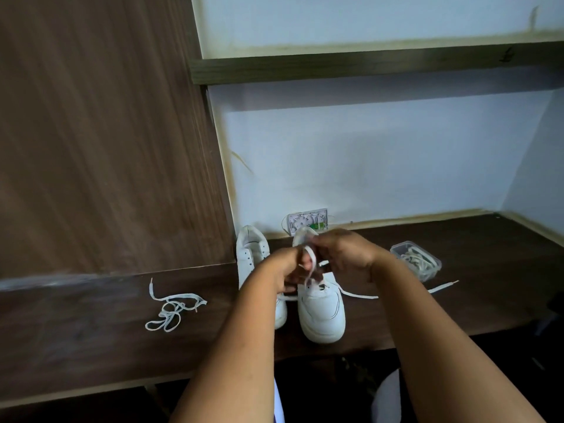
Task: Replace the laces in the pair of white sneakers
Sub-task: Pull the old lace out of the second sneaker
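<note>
Two white sneakers stand toe-toward-me on the dark wooden desk. The right sneaker carries a white lace whose free end trails right across the desk. Over its eyelets my left hand pinches a strip of that lace, and my right hand holds the lace from the other side. The left sneaker stands beside it, without a lace in the eyelets that show, partly hidden behind my left forearm. A loose tangled white lace lies on the desk to the left.
A clear plastic box holding more laces sits at the right. A small white packet leans on the wall behind the shoes. A tall wooden panel rises at the left, and a shelf runs overhead.
</note>
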`<state>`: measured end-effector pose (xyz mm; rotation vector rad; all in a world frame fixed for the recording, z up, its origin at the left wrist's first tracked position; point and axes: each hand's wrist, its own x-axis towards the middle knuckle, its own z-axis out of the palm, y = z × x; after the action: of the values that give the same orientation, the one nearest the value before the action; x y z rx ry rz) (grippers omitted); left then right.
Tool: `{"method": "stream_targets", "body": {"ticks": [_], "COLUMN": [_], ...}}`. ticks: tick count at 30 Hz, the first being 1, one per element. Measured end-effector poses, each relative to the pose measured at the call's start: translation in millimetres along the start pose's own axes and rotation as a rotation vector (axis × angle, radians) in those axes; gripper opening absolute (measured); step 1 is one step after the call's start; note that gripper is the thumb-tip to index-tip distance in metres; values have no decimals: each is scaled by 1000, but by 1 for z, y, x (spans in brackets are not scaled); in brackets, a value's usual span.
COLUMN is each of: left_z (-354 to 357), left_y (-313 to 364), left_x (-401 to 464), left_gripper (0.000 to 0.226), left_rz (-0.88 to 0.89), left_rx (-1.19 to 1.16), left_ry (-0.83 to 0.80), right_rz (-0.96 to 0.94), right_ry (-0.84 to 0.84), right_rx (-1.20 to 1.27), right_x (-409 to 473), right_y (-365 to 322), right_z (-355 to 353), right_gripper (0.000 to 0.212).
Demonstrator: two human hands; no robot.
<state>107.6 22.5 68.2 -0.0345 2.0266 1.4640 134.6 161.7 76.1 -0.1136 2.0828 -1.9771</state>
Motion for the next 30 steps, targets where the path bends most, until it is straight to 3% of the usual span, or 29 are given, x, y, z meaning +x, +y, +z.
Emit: {"method": "stream_targets", "body": {"ticks": [2, 4, 6, 7, 8, 10, 12, 14, 17, 20, 22, 24, 30], "left_z": [-11, -28, -50, -59, -68, -82, -84, -71, -39, -3, 17, 27, 27], "left_y": [4, 10, 9, 5, 0, -10, -18, -19, -10, -8, -15, -21, -29], "left_x": [-1, 0, 9, 13, 17, 18, 17, 11, 12, 20, 25, 33, 51], "left_gripper": [48, 37, 18, 14, 17, 41, 65, 68, 55, 30, 31, 40, 20], "left_rz": [56, 162, 294, 363, 397, 304, 38, -80, 124, 406, 424, 377, 345], "left_rx": [-374, -878, -1242, -1265, -1131, -474, 267, 654, 818, 924, 1072, 1145, 1048], "left_ry": [-118, -105, 123, 298, 513, 805, 852, 791, 792, 543, 398, 364, 323], "right_rz": [-97, -133, -100, -42, 32, 145, 183, 174, 176, 188, 200, 209, 194], "right_ry": [-54, 60, 242, 302, 336, 347, 318, 268, 245, 298, 327, 347, 344], "right_rx": [83, -73, -431, -659, -854, -988, -940, -877, -845, -932, -963, -948, -854], "right_x": [-5, -3, 2, 4, 7, 10, 9, 9, 14, 23, 26, 26, 21], "right_y": [-7, -6, 4, 13, 23, 41, 48, 46, 48, 56, 58, 59, 61], "right_z": [3, -2, -15, -23, -31, -41, -43, -39, -27, -17, -14, -14, -25], "right_gripper": [35, 32, 27, 25, 23, 14, 8, 9, 18, 20, 19, 12, 24]}}
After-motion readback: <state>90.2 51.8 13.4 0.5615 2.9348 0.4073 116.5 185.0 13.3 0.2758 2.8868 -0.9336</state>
